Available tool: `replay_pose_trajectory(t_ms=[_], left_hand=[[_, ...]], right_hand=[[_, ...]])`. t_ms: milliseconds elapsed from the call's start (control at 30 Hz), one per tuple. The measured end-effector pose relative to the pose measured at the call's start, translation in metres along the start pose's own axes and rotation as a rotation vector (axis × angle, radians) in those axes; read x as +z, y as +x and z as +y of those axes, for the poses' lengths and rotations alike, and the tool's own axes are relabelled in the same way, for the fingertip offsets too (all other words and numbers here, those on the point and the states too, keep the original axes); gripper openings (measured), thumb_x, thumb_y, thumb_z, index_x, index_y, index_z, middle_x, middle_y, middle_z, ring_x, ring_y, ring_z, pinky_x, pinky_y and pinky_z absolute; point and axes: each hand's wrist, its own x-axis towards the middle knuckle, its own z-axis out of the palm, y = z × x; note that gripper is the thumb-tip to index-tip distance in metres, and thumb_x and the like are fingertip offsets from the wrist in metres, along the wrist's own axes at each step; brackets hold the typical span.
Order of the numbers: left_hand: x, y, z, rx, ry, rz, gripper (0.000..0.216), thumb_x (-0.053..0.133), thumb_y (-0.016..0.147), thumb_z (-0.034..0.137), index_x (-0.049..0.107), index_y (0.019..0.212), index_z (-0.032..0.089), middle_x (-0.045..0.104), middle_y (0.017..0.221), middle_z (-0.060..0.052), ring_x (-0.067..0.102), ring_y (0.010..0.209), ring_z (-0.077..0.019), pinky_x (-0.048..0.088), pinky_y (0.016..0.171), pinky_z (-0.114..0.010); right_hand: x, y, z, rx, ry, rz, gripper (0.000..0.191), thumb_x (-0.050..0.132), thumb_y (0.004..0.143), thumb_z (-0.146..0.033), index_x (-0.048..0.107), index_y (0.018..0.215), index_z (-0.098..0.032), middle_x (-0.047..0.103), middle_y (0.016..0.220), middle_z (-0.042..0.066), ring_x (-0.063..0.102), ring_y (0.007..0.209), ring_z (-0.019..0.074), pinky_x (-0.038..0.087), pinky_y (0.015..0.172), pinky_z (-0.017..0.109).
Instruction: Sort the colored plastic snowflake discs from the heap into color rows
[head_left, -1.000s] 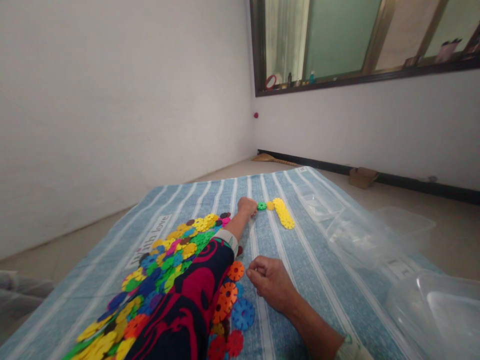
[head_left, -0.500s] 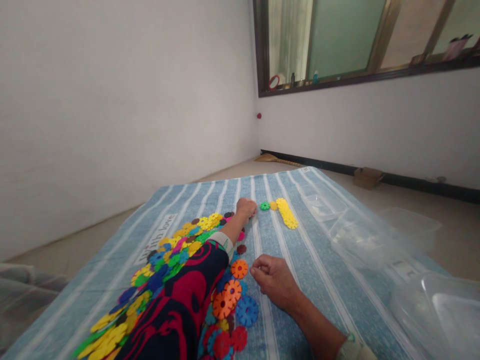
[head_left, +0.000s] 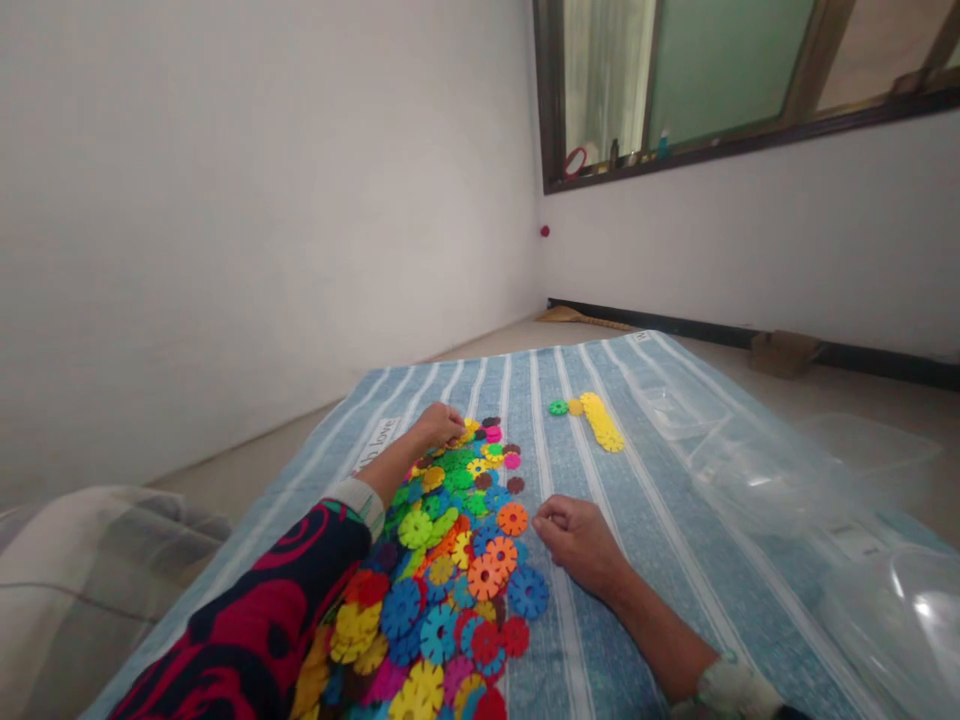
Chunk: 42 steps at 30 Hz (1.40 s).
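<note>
A long pile of colourful notched plastic discs (head_left: 439, 575), the interlocking flower-shaped kind, lies on the striped cloth. At its far end is my left hand (head_left: 441, 426), fingers bent together and touching the yellow discs (head_left: 470, 428) there; what they pinch, if anything, is hidden. My right hand (head_left: 579, 538) rests on the cloth just right of an orange disc (head_left: 513, 518), its fingers curled closed and nothing showing in them. Farther off, a slanting row of overlapping yellow discs (head_left: 601, 422) has a darker yellow disc (head_left: 575, 407) and a green disc (head_left: 558, 408) at its left.
Clear plastic containers (head_left: 757, 480) stand along the right side of the blue-and-white cloth (head_left: 645, 560). A checked cloth bundle (head_left: 97, 590) sits at the lower left. Behind the table are a white wall (head_left: 262, 200), a cardboard box (head_left: 784, 353) and a broom (head_left: 562, 314) on the floor.
My left hand has moved left, from the cloth near the green disc back to the pile's far end, uncovering more of the pile. My right hand stays by the orange disc. The view has turned slightly left.
</note>
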Motion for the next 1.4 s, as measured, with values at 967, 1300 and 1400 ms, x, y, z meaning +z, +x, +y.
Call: replay_pose_trajectory(t_ms=[967,1300,1400], left_hand=[[-0.005,-0.021,-0.013,0.191,0.672,-0.146,0.031,0.061,0.048,0.014,0.072,0.076,0.02,0.071,0.079,-0.003,0.062,0.078,-0.0222,0.043,0.064,-0.025],[-0.017,-0.02,-0.021,0.126,0.378,-0.075,0.019,0.055,0.044,0.007,0.063,0.058,0.017,0.059,0.053,0.004,0.055,0.059,-0.0136,0.036,0.052,-0.02],[-0.026,-0.018,-0.021,0.111,0.236,-0.097,0.01,0.057,0.044,0.011,0.059,0.053,0.017,0.052,0.045,0.006,0.05,0.051,-0.0115,0.035,0.049,-0.02]], right_hand=[[-0.002,-0.001,-0.003,-0.006,0.044,-0.022,0.016,0.05,0.076,-0.028,0.054,0.065,-0.017,0.045,0.045,-0.006,0.047,0.041,0.0085,0.029,0.043,0.019],[-0.001,0.0,-0.003,-0.026,0.002,0.016,0.016,0.051,0.076,-0.026,0.057,0.065,-0.017,0.046,0.045,-0.006,0.047,0.042,0.0079,0.03,0.045,0.018],[0.0,0.001,-0.002,-0.034,-0.016,0.023,0.016,0.051,0.077,-0.026,0.058,0.065,-0.017,0.047,0.046,-0.006,0.048,0.044,0.0077,0.03,0.046,0.018]])
